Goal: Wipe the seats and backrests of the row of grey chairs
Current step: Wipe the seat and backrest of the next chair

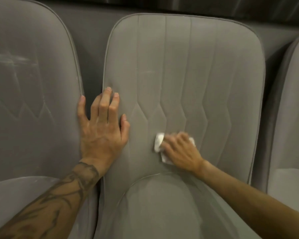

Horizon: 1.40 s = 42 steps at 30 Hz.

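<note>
The left hand (102,128) lies flat with fingers spread on the left edge of the middle chair's backrest (188,66). The right hand (179,149), blurred, grips a white cloth (158,141) against the lower backrest, just above the seat (162,213).

1. A grey chair backrest (197,75), stitched with vertical zigzag seams, carries both hands.
2. The left hand (102,128) lies flat on its left edge, fingers spread.
3. To the right of that hand, the right hand (181,149) holds a crumpled white cloth (158,142) against the lower backrest, just above the seat (159,213).
</note>
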Each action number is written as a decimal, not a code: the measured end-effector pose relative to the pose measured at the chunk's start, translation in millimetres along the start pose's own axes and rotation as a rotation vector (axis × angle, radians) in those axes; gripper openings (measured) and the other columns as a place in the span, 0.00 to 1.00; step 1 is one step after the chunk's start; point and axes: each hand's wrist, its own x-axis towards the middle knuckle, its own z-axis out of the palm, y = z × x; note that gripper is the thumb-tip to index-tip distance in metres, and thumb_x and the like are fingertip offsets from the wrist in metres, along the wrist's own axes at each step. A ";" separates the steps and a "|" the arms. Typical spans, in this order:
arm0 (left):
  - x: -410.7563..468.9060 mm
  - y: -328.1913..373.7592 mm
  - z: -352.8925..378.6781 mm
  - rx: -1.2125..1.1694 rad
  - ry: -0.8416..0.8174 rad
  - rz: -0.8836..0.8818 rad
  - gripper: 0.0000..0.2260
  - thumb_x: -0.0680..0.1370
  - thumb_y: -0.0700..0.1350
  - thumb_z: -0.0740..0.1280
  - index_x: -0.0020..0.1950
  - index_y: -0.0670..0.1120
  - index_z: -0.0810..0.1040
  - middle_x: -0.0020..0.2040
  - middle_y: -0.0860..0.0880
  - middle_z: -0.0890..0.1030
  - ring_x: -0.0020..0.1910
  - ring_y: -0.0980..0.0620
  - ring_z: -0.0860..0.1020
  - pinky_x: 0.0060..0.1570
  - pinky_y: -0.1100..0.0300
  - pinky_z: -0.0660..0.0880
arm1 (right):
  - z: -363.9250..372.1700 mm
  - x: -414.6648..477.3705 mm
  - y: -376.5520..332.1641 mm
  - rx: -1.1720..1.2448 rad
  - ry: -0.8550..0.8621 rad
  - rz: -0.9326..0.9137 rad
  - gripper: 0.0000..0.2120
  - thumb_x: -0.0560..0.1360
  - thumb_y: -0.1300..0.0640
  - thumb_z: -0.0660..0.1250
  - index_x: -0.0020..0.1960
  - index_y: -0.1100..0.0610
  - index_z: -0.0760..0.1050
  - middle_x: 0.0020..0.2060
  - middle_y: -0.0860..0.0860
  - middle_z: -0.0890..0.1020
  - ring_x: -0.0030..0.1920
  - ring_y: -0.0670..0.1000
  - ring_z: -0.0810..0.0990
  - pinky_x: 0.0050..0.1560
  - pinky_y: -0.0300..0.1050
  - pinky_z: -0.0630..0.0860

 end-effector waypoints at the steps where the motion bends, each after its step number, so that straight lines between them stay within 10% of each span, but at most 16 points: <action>1: 0.0 0.5 -0.5 -0.005 0.002 -0.003 0.24 0.84 0.48 0.62 0.78 0.39 0.68 0.77 0.39 0.70 0.74 0.39 0.73 0.79 0.34 0.55 | -1.7 -15.0 -4.1 -0.016 -0.096 -0.156 0.12 0.75 0.56 0.66 0.58 0.55 0.71 0.56 0.55 0.80 0.50 0.57 0.79 0.56 0.51 0.69; 4: 0.4 1.2 -0.6 -0.006 0.010 -0.002 0.24 0.83 0.48 0.62 0.78 0.39 0.69 0.77 0.38 0.70 0.74 0.39 0.73 0.79 0.33 0.56 | -2.3 -5.4 17.0 -0.057 -0.117 -0.230 0.13 0.75 0.56 0.66 0.59 0.55 0.71 0.55 0.55 0.82 0.51 0.58 0.77 0.55 0.52 0.68; 9: 0.8 0.6 -0.9 0.003 0.007 -0.006 0.24 0.83 0.48 0.62 0.78 0.39 0.69 0.77 0.39 0.70 0.74 0.39 0.73 0.79 0.34 0.56 | -2.6 55.8 44.9 -0.054 0.243 0.452 0.11 0.75 0.56 0.62 0.57 0.55 0.69 0.54 0.54 0.72 0.49 0.59 0.73 0.50 0.53 0.67; 18: 1.6 0.2 -2.0 -0.005 0.011 0.000 0.24 0.83 0.48 0.62 0.78 0.39 0.69 0.77 0.39 0.70 0.73 0.39 0.73 0.79 0.34 0.56 | 1.4 -11.0 -5.2 -0.007 -0.181 -0.207 0.09 0.79 0.59 0.60 0.59 0.55 0.72 0.55 0.54 0.79 0.49 0.56 0.77 0.56 0.50 0.68; 28: 1.8 1.1 -1.5 -0.008 0.013 0.000 0.24 0.83 0.48 0.62 0.78 0.39 0.69 0.77 0.39 0.70 0.72 0.39 0.74 0.79 0.34 0.56 | -39.9 208.7 101.4 -0.112 0.380 0.737 0.10 0.78 0.53 0.63 0.54 0.59 0.75 0.50 0.59 0.78 0.48 0.59 0.73 0.46 0.50 0.64; 36: 1.9 1.8 -3.0 -0.010 0.008 -0.006 0.24 0.83 0.48 0.63 0.77 0.39 0.71 0.77 0.39 0.72 0.71 0.38 0.75 0.78 0.33 0.58 | -28.9 139.1 35.7 0.049 0.133 0.170 0.08 0.78 0.55 0.63 0.56 0.55 0.69 0.50 0.57 0.81 0.46 0.61 0.77 0.49 0.52 0.68; 42: 1.5 0.8 -2.6 0.000 0.011 -0.007 0.24 0.83 0.48 0.63 0.77 0.39 0.71 0.77 0.40 0.71 0.71 0.39 0.75 0.79 0.34 0.57 | -30.5 239.1 104.7 -0.137 0.418 0.680 0.09 0.78 0.53 0.64 0.54 0.57 0.74 0.49 0.58 0.79 0.49 0.55 0.66 0.46 0.50 0.62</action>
